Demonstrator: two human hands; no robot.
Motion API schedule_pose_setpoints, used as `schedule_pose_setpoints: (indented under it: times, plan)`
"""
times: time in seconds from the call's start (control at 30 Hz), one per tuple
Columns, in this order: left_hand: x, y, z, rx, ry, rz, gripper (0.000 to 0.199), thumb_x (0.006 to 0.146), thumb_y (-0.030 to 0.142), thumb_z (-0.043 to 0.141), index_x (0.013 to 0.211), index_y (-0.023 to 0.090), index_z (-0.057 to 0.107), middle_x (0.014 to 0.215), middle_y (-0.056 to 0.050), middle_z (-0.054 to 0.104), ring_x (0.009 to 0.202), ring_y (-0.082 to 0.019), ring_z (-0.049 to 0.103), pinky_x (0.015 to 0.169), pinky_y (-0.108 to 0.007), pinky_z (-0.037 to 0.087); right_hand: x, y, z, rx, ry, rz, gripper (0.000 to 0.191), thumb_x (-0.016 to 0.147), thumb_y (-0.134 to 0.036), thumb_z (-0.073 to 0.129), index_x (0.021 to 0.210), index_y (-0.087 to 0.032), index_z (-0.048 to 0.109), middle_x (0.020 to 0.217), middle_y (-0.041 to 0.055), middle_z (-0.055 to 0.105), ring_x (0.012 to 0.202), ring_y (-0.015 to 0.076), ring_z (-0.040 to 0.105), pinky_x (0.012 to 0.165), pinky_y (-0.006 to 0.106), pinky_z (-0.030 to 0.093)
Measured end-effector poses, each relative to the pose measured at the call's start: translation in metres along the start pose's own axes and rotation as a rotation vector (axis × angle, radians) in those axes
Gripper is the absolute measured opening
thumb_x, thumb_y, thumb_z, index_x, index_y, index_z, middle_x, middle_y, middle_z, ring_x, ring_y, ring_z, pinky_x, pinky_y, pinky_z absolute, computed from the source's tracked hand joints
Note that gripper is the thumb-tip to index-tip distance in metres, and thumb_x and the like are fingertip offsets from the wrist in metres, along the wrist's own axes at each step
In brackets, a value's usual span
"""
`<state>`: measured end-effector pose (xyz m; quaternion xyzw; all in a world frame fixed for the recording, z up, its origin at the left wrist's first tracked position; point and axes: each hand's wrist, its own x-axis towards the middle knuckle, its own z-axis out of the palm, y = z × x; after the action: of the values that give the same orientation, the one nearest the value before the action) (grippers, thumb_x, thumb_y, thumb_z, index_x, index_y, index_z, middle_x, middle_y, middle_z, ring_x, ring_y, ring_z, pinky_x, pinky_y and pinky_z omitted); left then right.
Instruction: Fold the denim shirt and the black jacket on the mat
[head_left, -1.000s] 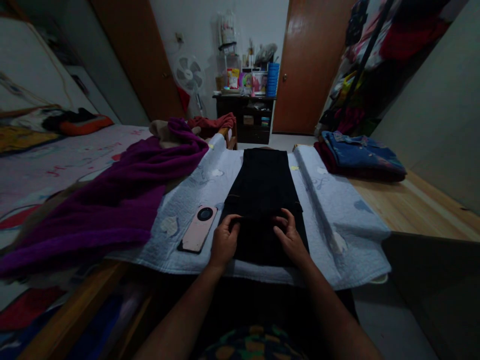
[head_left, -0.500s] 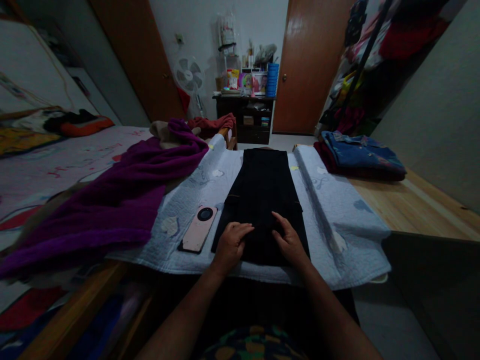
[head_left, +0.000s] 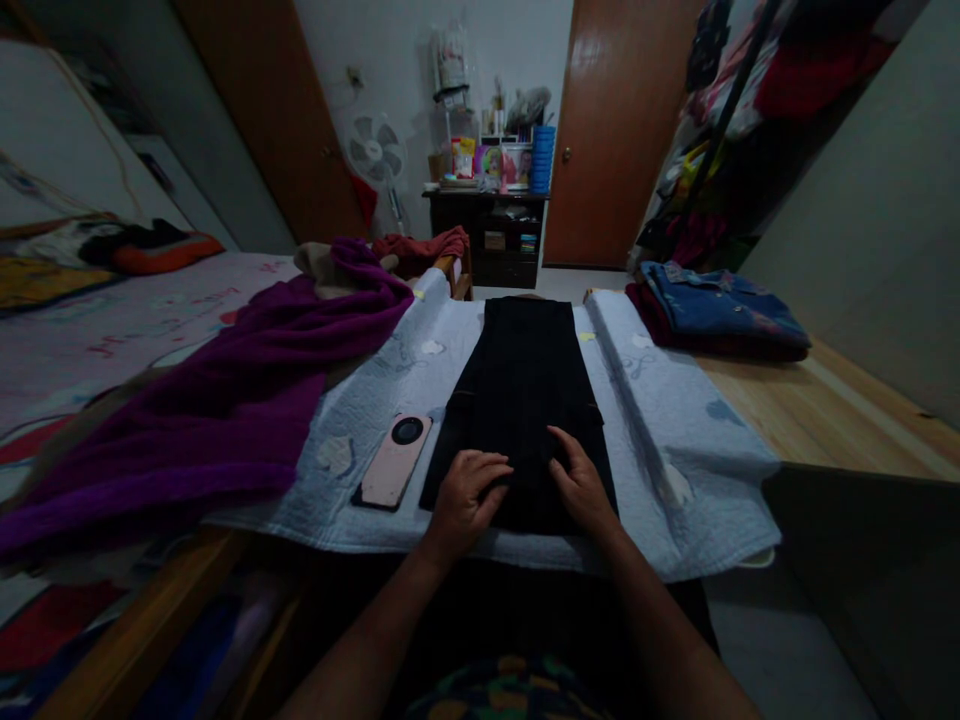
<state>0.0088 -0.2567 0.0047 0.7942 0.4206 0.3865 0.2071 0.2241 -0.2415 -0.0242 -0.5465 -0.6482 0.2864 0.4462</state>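
A pair of black trousers [head_left: 525,380], folded lengthwise, lies flat on a pale blue quilted cloth [head_left: 660,440]. Small flap-like edges stick out at both its sides. My left hand [head_left: 469,495] rests on the near left part of the trousers, fingers stretched toward the middle and thumb apart. Opposite it, my right hand [head_left: 581,485] lies on the near right part, thumb and fingers spread. Both hands are open, and the dark cloth hides any fine folds beneath them. A pink phone [head_left: 391,470] lies face down left of the trousers.
A purple blanket [head_left: 247,390] spreads over the bed at left. Folded clothes, a denim piece [head_left: 727,300] on top, sit on the wooden surface [head_left: 847,400] at right. Farther back stand a fan [head_left: 376,150] and a dark cabinet [head_left: 484,240].
My left hand has shifted slightly right over the trousers, its thumb now nearer the middle. My right hand is almost where it was. The trousers lie as before.
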Motion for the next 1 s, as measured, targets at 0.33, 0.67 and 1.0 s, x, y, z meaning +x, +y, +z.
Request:
schedule_pose_setpoints:
  times: [0.33,0.67,1.0]
  plan:
    - [0.051,0.006,-0.013,0.100,-0.110,-0.207,0.030,0.094,0.033,0.040,0.106,0.024,0.065,0.101,-0.002,0.070,0.098,-0.019,0.060,0.090,-0.036,0.044,0.013,-0.010,-0.011,-0.018,0.049,0.081,0.040,0.079,-0.021,0.042,0.114,-0.024,0.061,0.106,0.0048,0.057,0.103,0.0215,0.054,0.095,0.038,0.042]
    - [0.083,-0.009,0.033,0.351,-0.425,-0.138,0.067,0.086,0.058,0.045,0.137,0.014,0.043,0.150,-0.016,0.033,0.141,-0.034,0.020,0.111,-0.055,0.020,0.121,-0.017,-0.003,-0.298,0.100,-0.185,0.042,0.087,-0.021,0.035,0.123,-0.016,0.056,0.123,0.0121,0.055,0.117,0.0219,0.051,0.105,0.037,0.037]
    - [0.068,-0.025,0.054,0.410,-0.500,-0.293,0.109,0.071,0.079,0.041,0.149,0.008,0.015,0.156,-0.020,0.005,0.142,-0.041,-0.002,0.111,-0.060,0.008,0.159,0.040,0.037,-0.702,-0.240,-0.074,0.056,0.094,-0.042,0.038,0.142,-0.013,0.038,0.151,0.0139,0.030,0.141,0.0282,0.021,0.111,0.046,0.022]
